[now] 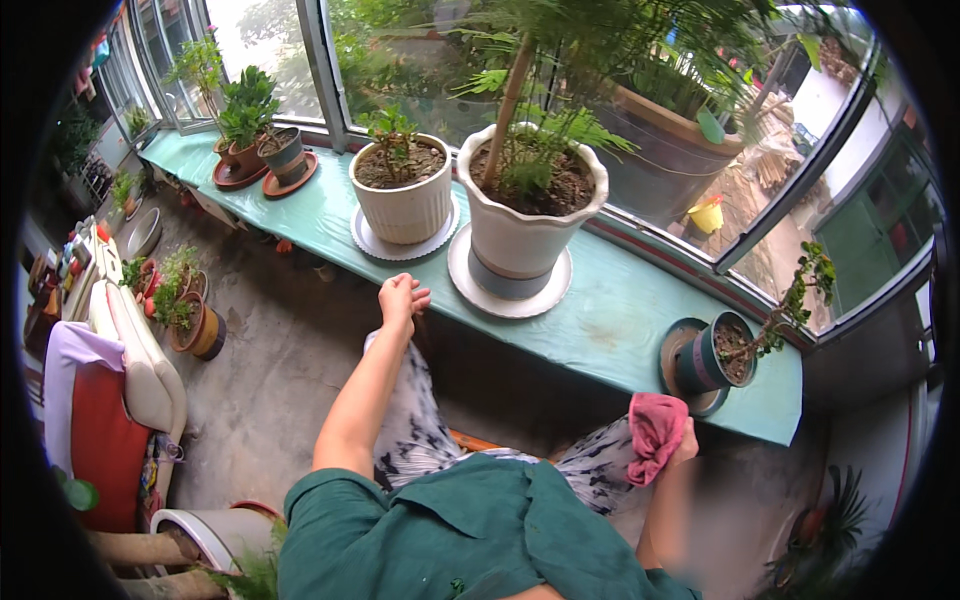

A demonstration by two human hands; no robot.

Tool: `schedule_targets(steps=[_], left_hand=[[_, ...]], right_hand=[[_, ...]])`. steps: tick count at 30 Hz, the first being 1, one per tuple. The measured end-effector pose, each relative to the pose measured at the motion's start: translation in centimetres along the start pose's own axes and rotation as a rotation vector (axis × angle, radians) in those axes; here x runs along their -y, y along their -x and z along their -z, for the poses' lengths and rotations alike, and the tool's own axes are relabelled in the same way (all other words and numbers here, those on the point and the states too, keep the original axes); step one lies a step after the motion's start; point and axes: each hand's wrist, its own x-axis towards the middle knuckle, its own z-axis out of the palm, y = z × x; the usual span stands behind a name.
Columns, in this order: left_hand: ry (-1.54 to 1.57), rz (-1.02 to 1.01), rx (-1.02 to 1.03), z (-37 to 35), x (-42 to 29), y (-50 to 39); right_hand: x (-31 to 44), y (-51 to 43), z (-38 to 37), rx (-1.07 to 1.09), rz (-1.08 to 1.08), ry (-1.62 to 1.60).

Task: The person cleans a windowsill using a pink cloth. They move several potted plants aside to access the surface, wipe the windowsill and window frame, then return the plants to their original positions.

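Note:
My left hand (403, 298), its fingers loosely curled and slightly apart with nothing visible in them, is by the front edge of a ledge with a green plastic cover (622, 300). Nearest to it on the ledge are a ribbed white pot (401, 202) on a white saucer (367, 247) and a larger wavy-rimmed white pot (517, 232) on a round white saucer (551, 292). A crumpled dark pink cloth (654, 439) is gripped in my right hand (684, 444), over my right knee. Close to that hand, a dark green pot (701, 360) with a leaning plant sits tilted on its saucer (671, 360).
Window frames (319, 67) run along the ledge's back, and the tall plant's fronds (637, 30) spread before the glass. Farther left stand small pots on brown saucers (289, 180). Floor pots (196, 330), a padded seat (142, 360) and a large white planter (225, 536) are to my left.

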Motion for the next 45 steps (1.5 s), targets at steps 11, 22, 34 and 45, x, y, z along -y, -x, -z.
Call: schedule_targets(steps=[11,22,34,45], left_hand=[[0.888,0.515,-0.038,-5.7,7.2,-16.2],[0.763,0.535,-0.006,-7.3,8.2,-17.5],[0.674,0.368,-0.288,-7.5,5.0,-18.2],[0.284,0.267,-0.322,2.6,-0.7,-28.5]], right_hand=[[-1.2,-1.1,0.9,-0.003,0.034,0.05],[-0.8,-2.2,-2.8,0.043,-0.088,0.092],[-0.7,-2.3,-5.5,0.018,-0.126,0.151],[-0.9,-3.5,-5.8,0.016,-0.128,0.248]])
